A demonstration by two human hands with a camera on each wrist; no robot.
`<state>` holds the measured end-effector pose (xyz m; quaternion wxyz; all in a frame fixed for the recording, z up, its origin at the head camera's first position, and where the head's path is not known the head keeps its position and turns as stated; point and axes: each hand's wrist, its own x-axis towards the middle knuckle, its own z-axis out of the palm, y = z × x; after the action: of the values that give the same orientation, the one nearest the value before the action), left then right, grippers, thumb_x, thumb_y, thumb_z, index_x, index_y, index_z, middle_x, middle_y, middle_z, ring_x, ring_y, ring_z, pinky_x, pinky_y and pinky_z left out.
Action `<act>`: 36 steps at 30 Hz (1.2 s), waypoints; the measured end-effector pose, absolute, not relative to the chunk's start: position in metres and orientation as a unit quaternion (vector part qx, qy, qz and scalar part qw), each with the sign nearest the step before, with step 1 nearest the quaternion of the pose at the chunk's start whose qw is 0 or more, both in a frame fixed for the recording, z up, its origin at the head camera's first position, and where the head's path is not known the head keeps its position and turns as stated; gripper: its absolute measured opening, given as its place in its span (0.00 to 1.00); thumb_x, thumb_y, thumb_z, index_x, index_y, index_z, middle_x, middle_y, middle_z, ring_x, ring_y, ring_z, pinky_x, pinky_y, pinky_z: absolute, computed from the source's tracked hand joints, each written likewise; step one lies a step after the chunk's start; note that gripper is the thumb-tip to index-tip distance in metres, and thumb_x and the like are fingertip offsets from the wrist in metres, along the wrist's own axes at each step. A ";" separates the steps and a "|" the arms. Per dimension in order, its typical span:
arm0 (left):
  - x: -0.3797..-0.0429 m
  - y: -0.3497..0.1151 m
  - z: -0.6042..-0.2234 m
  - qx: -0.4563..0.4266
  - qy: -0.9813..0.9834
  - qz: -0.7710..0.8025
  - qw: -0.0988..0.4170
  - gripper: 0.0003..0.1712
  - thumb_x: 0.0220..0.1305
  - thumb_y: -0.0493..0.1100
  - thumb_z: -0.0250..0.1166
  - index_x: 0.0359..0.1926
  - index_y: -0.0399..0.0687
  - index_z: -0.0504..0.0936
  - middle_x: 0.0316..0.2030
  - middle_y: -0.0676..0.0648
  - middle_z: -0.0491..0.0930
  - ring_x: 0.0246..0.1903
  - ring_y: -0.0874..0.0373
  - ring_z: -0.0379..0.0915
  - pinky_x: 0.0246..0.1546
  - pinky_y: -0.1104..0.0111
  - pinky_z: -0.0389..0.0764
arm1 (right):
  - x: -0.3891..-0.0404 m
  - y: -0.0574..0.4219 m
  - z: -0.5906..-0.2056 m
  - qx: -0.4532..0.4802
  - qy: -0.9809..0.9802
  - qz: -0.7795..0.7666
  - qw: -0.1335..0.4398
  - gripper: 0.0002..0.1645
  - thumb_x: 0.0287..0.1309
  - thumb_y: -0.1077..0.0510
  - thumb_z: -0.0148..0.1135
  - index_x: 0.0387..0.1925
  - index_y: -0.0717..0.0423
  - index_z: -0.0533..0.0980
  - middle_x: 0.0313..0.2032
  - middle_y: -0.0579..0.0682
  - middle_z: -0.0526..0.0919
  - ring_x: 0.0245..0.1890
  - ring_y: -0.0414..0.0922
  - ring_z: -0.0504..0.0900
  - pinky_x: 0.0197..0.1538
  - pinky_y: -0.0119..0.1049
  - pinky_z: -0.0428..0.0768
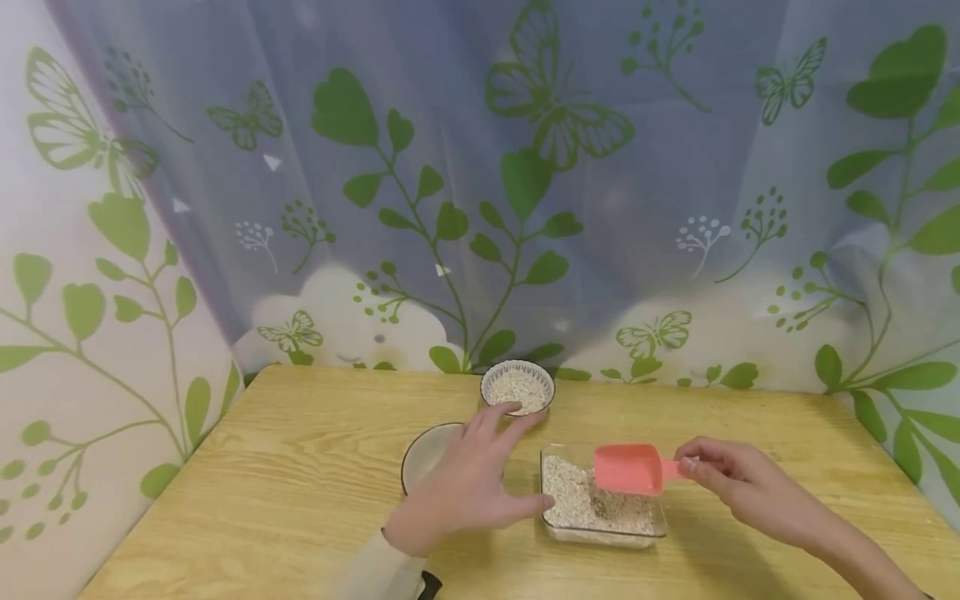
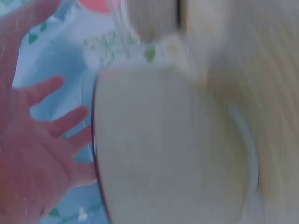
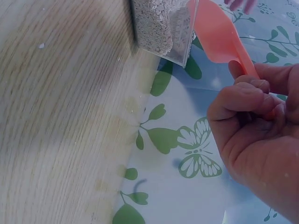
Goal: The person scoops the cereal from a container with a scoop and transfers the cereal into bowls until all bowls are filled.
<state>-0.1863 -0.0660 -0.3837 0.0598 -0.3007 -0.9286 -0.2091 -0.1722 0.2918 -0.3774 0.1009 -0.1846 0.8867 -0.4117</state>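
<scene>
In the head view my right hand (image 1: 738, 483) pinches the handle of a pink scoop (image 1: 630, 468) between thumb and fingers. The scoop overlaps the back of a clear glass container (image 1: 600, 537) holding pale flakes, which look like oats (image 1: 570, 496). My left hand (image 1: 472, 483) has its fingers spread, with the thumb right at the container's left rim and the fingertips by a small fluted bowl. A round pale bowl (image 1: 423, 458) with a dark rim is partly hidden under that hand. The left wrist view, blurred, shows this bowl (image 2: 163, 149) large beside the spread fingers (image 2: 70, 122).
The fluted bowl (image 1: 487, 385), with similar flakes in it, stands near the back edge of the wooden table (image 1: 315, 467). A leaf-and-butterfly curtain (image 1: 420, 192) hangs right behind the table. Stray flakes (image 3: 41, 46) lie on the wood.
</scene>
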 end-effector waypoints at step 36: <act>-0.169 0.011 -0.430 -0.085 -0.873 -0.468 -0.104 0.87 0.34 0.67 0.85 0.83 0.52 0.37 0.78 0.35 0.51 0.76 0.36 0.54 0.68 0.38 0.70 | -0.170 0.274 -0.336 -0.241 0.942 -0.226 0.065 0.09 0.76 0.54 0.54 0.39 0.46 0.79 0.17 0.34 0.61 0.17 0.30 0.56 0.21 0.28 0.61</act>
<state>-0.1685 0.0106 -0.4303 -0.1044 -0.0847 -0.8732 -0.4684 -0.1705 0.2745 -0.3358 0.0652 -0.2411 0.9417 -0.2255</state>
